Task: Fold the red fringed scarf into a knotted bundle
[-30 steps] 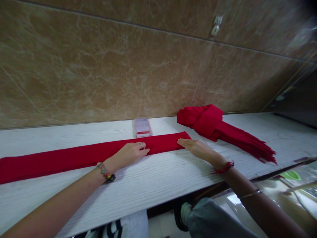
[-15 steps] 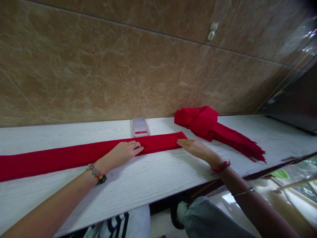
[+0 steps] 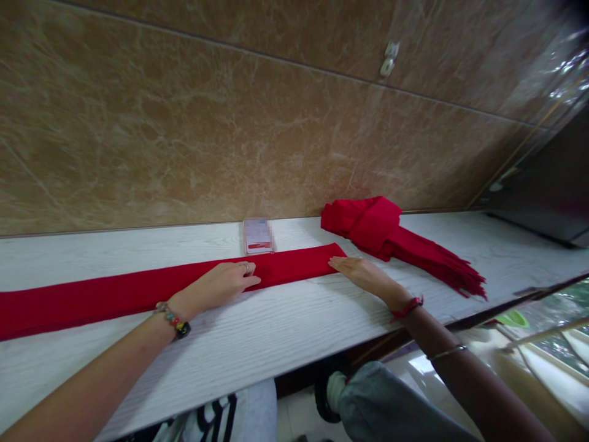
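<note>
The left hand (image 3: 219, 284) lies flat and open, palm down, on the long red scarf (image 3: 138, 291), its fingers pointing toward the folded end; over the last second it has slid a little leftward along the cloth, which reads as a smoothing stroke rather than a grip. The right hand (image 3: 361, 274) is likewise open and flat, fingertips touching the scarf's right end, and it has hardly shifted, so it seems to pin that end while the other hand presses the fabric down. The scarf itself stretches as a narrow band across the white table (image 3: 285, 331), running out of view at the left. Just behind it, against the wall, sits a small pink and red card (image 3: 258, 236). To the right, apart from the flat scarf, a second red scarf (image 3: 391, 236) lies bundled with its fringe trailing toward the table's edge. The brown marbled wall (image 3: 230, 123) rises behind.
</note>
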The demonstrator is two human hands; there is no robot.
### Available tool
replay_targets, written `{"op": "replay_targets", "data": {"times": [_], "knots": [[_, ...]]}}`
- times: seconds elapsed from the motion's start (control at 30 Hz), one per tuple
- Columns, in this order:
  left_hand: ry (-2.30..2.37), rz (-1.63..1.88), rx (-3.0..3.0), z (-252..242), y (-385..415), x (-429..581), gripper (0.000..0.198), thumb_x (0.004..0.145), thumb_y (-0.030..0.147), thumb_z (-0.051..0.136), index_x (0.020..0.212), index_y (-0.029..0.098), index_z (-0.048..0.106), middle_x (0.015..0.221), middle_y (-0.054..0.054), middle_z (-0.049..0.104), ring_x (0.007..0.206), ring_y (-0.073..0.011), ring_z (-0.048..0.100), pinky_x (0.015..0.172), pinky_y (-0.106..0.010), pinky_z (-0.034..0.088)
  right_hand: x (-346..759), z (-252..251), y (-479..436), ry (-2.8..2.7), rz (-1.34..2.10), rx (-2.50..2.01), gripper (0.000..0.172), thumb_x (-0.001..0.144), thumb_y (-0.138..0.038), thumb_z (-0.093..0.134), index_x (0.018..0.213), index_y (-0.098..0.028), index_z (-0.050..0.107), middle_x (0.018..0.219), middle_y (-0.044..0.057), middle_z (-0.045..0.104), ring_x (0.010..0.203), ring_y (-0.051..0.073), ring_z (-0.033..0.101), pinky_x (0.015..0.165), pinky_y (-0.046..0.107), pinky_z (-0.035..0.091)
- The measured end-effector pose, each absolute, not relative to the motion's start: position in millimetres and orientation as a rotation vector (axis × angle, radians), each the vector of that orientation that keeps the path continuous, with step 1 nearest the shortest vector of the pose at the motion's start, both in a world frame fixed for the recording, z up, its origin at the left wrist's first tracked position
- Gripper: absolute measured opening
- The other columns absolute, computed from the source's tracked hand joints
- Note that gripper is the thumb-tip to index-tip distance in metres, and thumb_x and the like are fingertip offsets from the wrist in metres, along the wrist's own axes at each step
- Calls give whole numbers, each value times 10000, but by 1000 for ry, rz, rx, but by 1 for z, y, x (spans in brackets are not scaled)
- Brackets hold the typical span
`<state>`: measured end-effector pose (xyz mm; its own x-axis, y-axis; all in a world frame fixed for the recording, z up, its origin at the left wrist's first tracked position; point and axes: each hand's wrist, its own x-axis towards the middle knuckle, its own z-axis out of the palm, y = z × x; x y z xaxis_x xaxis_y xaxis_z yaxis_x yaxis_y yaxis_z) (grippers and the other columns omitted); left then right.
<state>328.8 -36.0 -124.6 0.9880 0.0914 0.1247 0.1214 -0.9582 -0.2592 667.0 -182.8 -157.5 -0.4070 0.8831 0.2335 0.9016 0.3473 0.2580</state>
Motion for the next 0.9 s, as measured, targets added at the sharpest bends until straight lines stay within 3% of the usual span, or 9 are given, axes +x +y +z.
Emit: {"op": "replay_targets", "data": {"times": [0.13, 0.27, 0.43, 0.57, 0.9], "knots": [[-177, -238, -2967, -124, -37, 330, 267, 830, 120, 449, 1018, 233, 601, 902, -25, 560, 784, -121, 544, 726, -233, 441, 664, -153, -183, -2536, -497, -1712, 399, 788, -18, 387, 1147, -93, 543, 1164, 131, 572, 1069, 196, 540, 919, 345, 445], [-172, -333, -3071, -127, -41, 330, 281, 834, 166, 438, 1071, 205, 583, 1130, -47, 542, 995, -144, 521, 891, -263, 392, 637, -136, -180, -2484, -490, -1678, 379, 802, -87, 424, 1166, -91, 531, 1197, 134, 550, 1129, 209, 489, 971, 375, 395], [-289, -183, -3095, -137, -43, 330, 448, 915, 319, 305, 1343, 183, 297, 1397, -65, 321, 1274, -153, 275, 1039, -317, 215, 583, -136, -164, -2484, -491, -1565, 408, 880, -195, 359, 1271, -96, 420, 1313, 129, 435, 1244, 206, 345, 1019, 392, 329], [-292, -40, -3099, -138, -44, 328, 488, 926, 389, 239, 1374, 196, 216, 1425, -60, 253, 1312, -153, 179, 1054, -339, 153, 571, -153, -158, -2636, -455, -1506, 415, 894, -180, 323, 1287, -61, 386, 1326, 152, 411, 1263, 203, 307, 1024, 373, 318], [-224, -53, -3155, -136, -44, 329, 444, 926, 407, 230, 1354, 287, 253, 1439, -11, 226, 1322, -159, 144, 1058, -357, 125, 560, -152, -152, -2613, -373, -1538, 447, 903, -251, 314, 1321, -93, 340, 1371, 127, 348, 1290, 202, 245, 1028, 402, 298]]}}
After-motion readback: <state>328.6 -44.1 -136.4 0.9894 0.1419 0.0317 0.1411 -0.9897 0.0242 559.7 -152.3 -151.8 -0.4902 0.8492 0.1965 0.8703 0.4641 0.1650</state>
